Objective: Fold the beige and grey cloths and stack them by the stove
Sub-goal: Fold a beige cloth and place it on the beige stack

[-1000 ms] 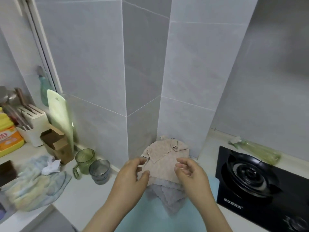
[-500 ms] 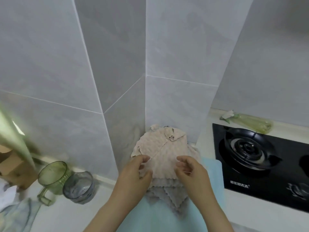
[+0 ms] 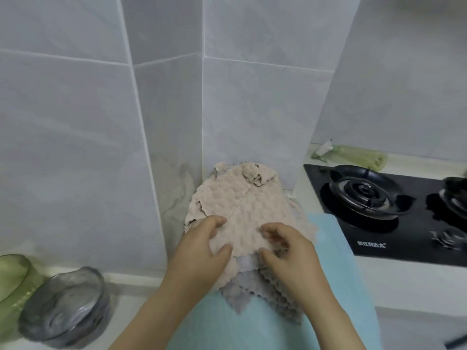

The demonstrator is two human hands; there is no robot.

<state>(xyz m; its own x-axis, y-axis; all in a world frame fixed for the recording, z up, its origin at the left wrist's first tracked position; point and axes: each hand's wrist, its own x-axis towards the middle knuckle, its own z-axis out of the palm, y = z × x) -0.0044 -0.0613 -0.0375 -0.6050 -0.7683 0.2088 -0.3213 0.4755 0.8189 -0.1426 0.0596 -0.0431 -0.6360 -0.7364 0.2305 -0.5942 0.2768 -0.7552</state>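
A beige textured cloth [image 3: 242, 205] lies in the tiled corner on top of a grey cloth [image 3: 242, 291], whose scalloped edge shows below it. Both rest on a light blue mat [image 3: 336, 261] left of the black stove [image 3: 394, 218]. My left hand [image 3: 202, 251] pinches the near left edge of the beige cloth between thumb and fingers. My right hand [image 3: 290, 251] grips the near right edge of the beige cloth with curled fingers.
A grey glass cup [image 3: 68, 306] and a green cup [image 3: 12, 276] stand at the lower left on the white counter. A green bottle [image 3: 353, 155] lies behind the stove. Tiled walls close in the corner just behind the cloths.
The view has swung right and closer, so the items at the left left the picture. Both hands stay on the beige cloth's near edge, with fingers curled in a little more.
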